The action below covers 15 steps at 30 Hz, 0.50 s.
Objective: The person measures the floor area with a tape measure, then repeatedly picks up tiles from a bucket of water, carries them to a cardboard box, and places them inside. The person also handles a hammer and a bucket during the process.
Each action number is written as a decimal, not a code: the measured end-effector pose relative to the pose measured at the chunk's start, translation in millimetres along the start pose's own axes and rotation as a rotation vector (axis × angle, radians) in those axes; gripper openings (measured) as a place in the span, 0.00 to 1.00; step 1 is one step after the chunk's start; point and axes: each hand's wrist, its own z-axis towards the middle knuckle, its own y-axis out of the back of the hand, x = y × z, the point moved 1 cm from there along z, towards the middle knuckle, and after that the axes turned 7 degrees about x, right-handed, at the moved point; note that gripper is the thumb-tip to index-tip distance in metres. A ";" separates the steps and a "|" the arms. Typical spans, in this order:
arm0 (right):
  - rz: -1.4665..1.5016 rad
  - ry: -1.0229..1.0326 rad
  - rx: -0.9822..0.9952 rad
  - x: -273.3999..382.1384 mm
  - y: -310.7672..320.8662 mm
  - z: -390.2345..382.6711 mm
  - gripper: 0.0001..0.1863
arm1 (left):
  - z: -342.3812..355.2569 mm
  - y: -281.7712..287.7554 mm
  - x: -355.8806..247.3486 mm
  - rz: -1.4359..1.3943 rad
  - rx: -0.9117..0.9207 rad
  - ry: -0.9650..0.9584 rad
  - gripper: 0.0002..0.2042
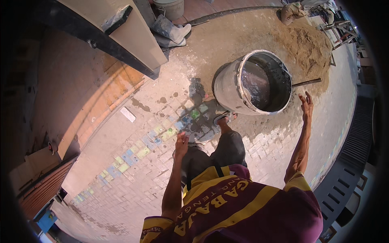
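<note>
A large cement-smeared drum stands in front of my feet, with dark, wet liquid inside it. My right hand is raised to the right of the drum, apart from its rim. Its fingers are spread and hold nothing. Close beyond that hand, a rod-like handle sticks out past the drum's right side; its other end is hidden. My left hand hangs beside my left thigh, over the pavers, its fingers loosely bent and nothing visible in them.
Brown sand is heaped beyond the drum, near a sack and a metal frame. Rubber boots and a bucket stand by a pillar. A white slab lies on damp-spotted pavers.
</note>
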 end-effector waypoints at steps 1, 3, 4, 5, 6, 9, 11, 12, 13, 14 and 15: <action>-0.697 0.193 -0.486 -33.9 112.4 -13.3 0.39 | -39.1 -3.7 26.7 -0.010 0.019 0.202 0.26; -1.117 -0.276 -0.627 -51.2 -9.5 -143.5 0.36 | -163.2 161.9 149.7 0.309 -0.323 0.636 0.29; -0.585 -0.503 -0.333 -101.1 38.6 -149.5 0.38 | -182.7 196.0 197.8 0.238 -0.278 0.745 0.30; -0.193 -0.789 -0.180 -112.4 111.5 -150.4 0.40 | -198.4 176.7 223.2 0.068 -0.415 0.699 0.29; -0.875 -1.020 0.043 -142.6 29.0 -208.8 0.46 | -257.7 260.9 232.2 0.099 -0.784 0.646 0.28; -1.046 -0.661 0.013 -179.8 -2.4 -270.1 0.54 | -243.0 289.3 257.0 -0.101 -0.830 0.548 0.27; -0.941 -0.887 0.434 -174.1 -76.9 -272.1 0.59 | -190.1 311.6 249.5 -0.287 -0.770 0.388 0.25; -1.319 -0.843 0.565 -150.4 -190.2 -379.5 0.58 | -218.7 383.8 224.9 -0.223 -0.784 0.349 0.25; -1.414 -0.550 0.296 -141.4 -122.2 -292.3 0.57 | -131.2 295.0 222.6 -0.487 -0.624 0.199 0.21; -0.637 -0.725 0.432 -126.9 -211.5 -352.9 0.53 | -142.5 356.4 218.8 -0.417 -0.595 0.121 0.18; -0.594 -0.928 0.628 -89.1 -307.6 -373.1 0.49 | -167.3 426.2 237.9 -0.515 -0.555 -0.012 0.17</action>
